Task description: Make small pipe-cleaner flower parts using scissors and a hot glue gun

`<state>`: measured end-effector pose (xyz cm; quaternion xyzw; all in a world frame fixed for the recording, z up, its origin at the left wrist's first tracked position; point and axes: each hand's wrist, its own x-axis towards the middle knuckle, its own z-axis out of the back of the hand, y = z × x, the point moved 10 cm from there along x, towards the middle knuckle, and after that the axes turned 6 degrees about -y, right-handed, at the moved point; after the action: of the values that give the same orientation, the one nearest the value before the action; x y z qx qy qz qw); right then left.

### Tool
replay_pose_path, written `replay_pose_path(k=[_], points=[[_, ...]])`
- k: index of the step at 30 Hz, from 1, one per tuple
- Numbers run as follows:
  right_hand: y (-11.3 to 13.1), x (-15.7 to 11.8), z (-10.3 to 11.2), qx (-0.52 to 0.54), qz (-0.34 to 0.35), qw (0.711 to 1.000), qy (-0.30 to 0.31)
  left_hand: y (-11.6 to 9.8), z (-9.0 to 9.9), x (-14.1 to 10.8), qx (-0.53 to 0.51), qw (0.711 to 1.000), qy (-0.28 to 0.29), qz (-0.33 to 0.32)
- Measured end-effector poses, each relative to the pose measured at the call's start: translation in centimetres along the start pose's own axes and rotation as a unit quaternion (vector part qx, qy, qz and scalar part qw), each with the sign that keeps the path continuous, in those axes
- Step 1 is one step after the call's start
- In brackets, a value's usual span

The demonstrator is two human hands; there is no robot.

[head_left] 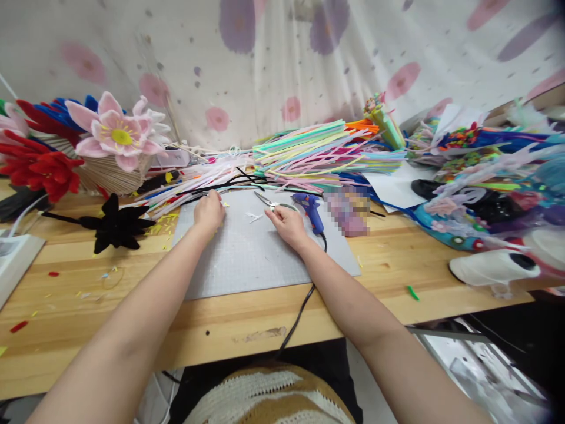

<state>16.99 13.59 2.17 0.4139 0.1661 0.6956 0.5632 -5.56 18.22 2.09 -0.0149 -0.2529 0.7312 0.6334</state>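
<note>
My left hand is closed over the upper left of the grey cutting mat, beside black pipe cleaners. What its fingers hold, if anything, is hidden. My right hand is closed too, thumb against the index finger, and I cannot make out anything in the pinch. Just beyond it are metal scissors, blades pointing left; the hand overlaps their handles, and whether it touches them cannot be told. Short white pipe cleaner pieces lie on the mat between the hands.
A blue glue gun lies right of my right hand, its black cord crossing the table edge. Bundled pastel pipe cleaners line the back. Left are a black flower and a pink flower. A white roll lies right.
</note>
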Motion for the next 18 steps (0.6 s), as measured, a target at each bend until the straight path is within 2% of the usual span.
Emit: replay_pose_path(k=[3, 6, 9, 12, 18], points=[[0.0, 0.2, 0.6, 0.047, -0.019, 0.999, -0.012, -0.3, 0.4, -0.5, -0.051, 0.999, 0.003, -0.016], [-0.3, 0.6, -0.1, 0.169, -0.077, 0.982, 0.015, -1.4, 1.9, -2.0, -0.132, 0.989, -0.026, -0.054], [0.2, 0.3, -2.9, 0.335, -0.153, 0.923, 0.112, -3.0, 3.2, -4.1, -0.179, 0.977, -0.042, -0.110], [1.9, -0.3, -5.4, 0.417, -0.174, 0.870, 0.198, -4.3, 3.7, -5.6, -0.206, 0.966, -0.043, -0.151], [3.5, 0.3, -6.6, 0.447, -0.152, 0.861, 0.190, -4.6, 3.3, -6.1, -0.236, 0.958, -0.024, -0.159]])
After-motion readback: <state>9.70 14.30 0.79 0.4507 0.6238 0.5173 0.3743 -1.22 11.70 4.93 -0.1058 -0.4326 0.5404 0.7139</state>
